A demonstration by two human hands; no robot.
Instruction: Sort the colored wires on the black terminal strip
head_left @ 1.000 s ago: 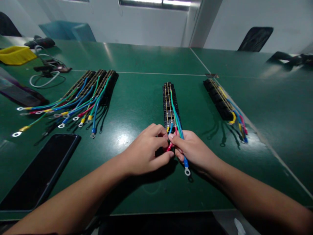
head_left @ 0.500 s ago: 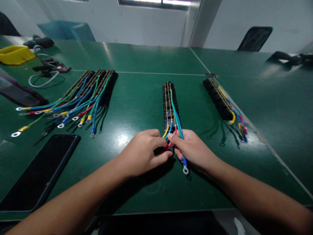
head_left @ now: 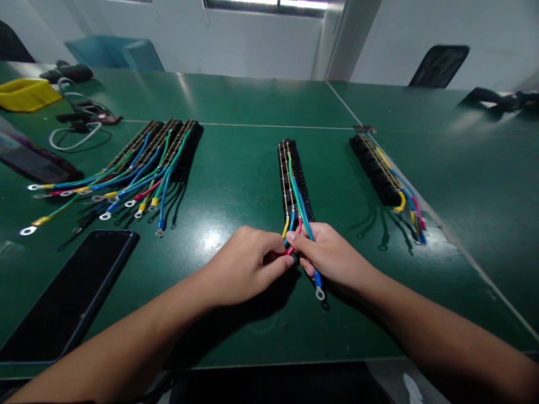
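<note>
Pinching coloured wires [head_left: 300, 205] between both hands [head_left: 248, 264] [head_left: 332, 252], gripped ends hidden by fingers.

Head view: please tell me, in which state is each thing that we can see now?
Left hand, closed on wires
Right hand, closed on wires
Middle strip, wired
Right strip, wired, lying untouched
Left strips, wired, lying side by side
Phone, lying flat, screen dark
</note>
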